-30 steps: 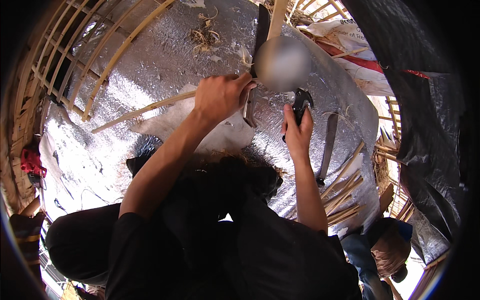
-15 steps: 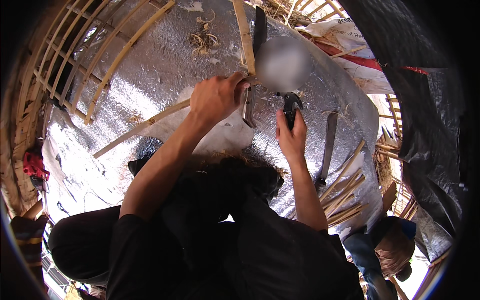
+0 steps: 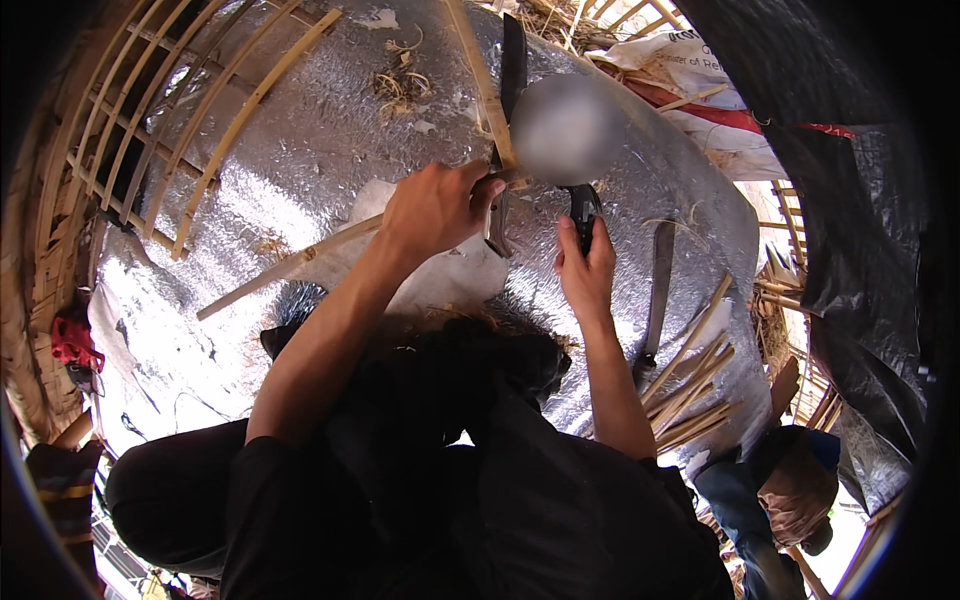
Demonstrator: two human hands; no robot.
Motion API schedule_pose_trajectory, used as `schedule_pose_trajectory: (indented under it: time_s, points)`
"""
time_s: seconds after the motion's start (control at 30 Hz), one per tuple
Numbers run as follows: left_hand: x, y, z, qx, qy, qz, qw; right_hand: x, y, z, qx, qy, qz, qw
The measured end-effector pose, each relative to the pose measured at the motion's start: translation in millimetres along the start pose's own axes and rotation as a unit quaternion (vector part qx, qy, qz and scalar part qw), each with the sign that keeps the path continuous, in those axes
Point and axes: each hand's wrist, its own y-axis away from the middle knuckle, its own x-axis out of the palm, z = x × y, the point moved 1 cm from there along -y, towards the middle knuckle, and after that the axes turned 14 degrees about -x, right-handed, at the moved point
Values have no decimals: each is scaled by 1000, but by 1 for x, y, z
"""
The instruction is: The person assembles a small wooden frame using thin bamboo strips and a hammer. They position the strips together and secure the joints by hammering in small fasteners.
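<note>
Left hand (image 3: 432,205) pinching strip (image 3: 300,262): long, narrow, pale tan, slanting across above silver sheet (image 3: 330,140), middle hidden by hand, right tip unclear. Right hand (image 3: 588,268) closed round tool (image 3: 584,206): black, shiny, head partly hidden.

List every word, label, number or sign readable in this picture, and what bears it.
White sack, upper right: dark printing, partly hidden by the black sheet; its wording is not copied here.
Black tool in the right hand: no lettering can be made out.
</note>
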Motion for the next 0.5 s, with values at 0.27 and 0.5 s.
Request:
schedule_pose_trajectory:
  time_s: [0.27, 0.5]
  points:
    - [13, 0, 31, 71, 8, 36, 997, 3, 13, -2, -37, 29, 34, 998]
    - [32, -8, 25, 26, 39, 68, 997, 5, 20, 6, -5, 13, 49, 999]
